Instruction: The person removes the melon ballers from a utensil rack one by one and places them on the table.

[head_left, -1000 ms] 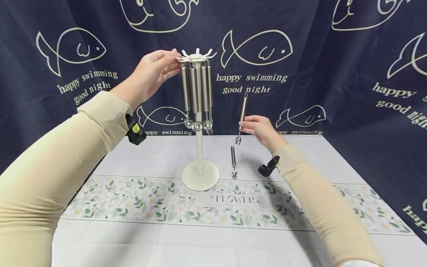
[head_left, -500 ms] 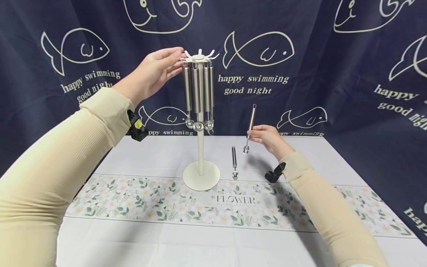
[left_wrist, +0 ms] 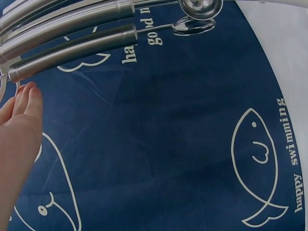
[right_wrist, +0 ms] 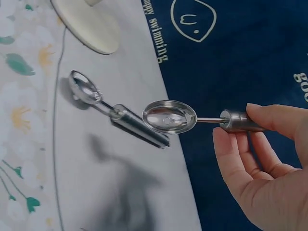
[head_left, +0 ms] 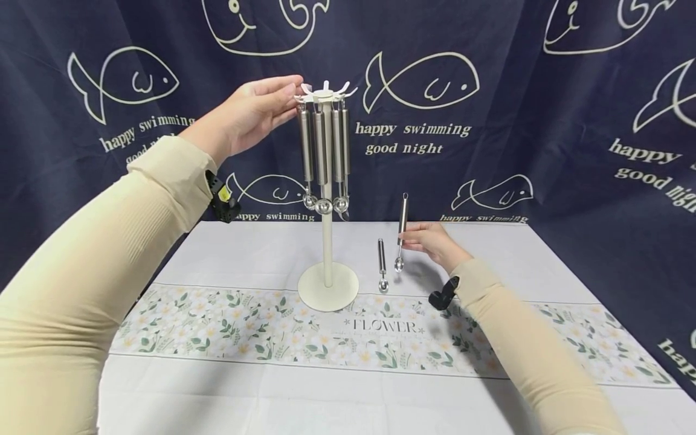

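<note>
My right hand [head_left: 429,241] pinches the steel handle of a melon baller [right_wrist: 169,117] between thumb and fingers, its oval bowl pointing down just above the table. Just left of it, a second melon baller [head_left: 382,266] lies on the table. My left hand [head_left: 255,115] is raised at the top of a cream utensil stand [head_left: 328,287], fingers mostly straight and touching a hook on its left side. Several steel-handled scoops [head_left: 322,148] hang from the hooks. In the left wrist view, the fingertips [left_wrist: 32,98] meet the hook end beside a hanging handle; the exact contact is partly hidden.
A white table cover with a floral band [head_left: 234,329] lies under everything. Behind the table hangs a dark blue curtain [head_left: 435,30] with fish drawings. Black cameras [head_left: 443,294] are strapped to both wrists.
My right hand has lowered the melon baller from beside the stand towards the table, shifting right and then slightly back left. The left hand has stayed at the stand's top.
</note>
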Tool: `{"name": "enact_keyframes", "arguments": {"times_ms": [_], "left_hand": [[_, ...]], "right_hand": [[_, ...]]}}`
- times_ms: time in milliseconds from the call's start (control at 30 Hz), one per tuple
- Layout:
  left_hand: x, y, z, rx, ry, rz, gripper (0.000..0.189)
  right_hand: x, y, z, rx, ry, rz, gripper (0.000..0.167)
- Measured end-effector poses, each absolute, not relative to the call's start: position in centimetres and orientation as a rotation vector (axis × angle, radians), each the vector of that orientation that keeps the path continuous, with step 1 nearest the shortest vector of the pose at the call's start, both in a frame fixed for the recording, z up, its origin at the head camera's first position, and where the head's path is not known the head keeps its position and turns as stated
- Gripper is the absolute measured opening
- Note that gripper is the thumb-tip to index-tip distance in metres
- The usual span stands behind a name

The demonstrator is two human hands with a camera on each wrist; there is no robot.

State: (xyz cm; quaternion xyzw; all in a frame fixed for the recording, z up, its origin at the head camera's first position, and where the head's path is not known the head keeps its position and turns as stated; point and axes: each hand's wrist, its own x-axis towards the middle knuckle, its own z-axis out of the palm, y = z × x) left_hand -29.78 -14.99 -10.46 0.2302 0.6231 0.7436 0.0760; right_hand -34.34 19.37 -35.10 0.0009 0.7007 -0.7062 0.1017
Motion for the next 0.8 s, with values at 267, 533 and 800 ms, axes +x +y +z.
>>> {"name": "enact_keyframes", "arguments": {"times_ms": [267, 533, 800], "left_hand": [[-29.9, -14.9, -10.5, 0.664, 1.833, 2.270, 0.060], [-29.8, -14.9, -10.7, 0.679, 1.875, 2.262, 0.059], [-29.8, -15.1, -11.0, 0.693, 1.910, 2.254, 0.058]], "right_hand": [[-34.5, 19.2, -36.6, 0.094, 2.120, -1.985, 0.030], [-34.3, 18.8, -37.9, 0.155, 2.186, -1.915, 0.040], [-34.4, 18.2, -39.4, 0.243, 2.274, -1.886, 0.041]]}}
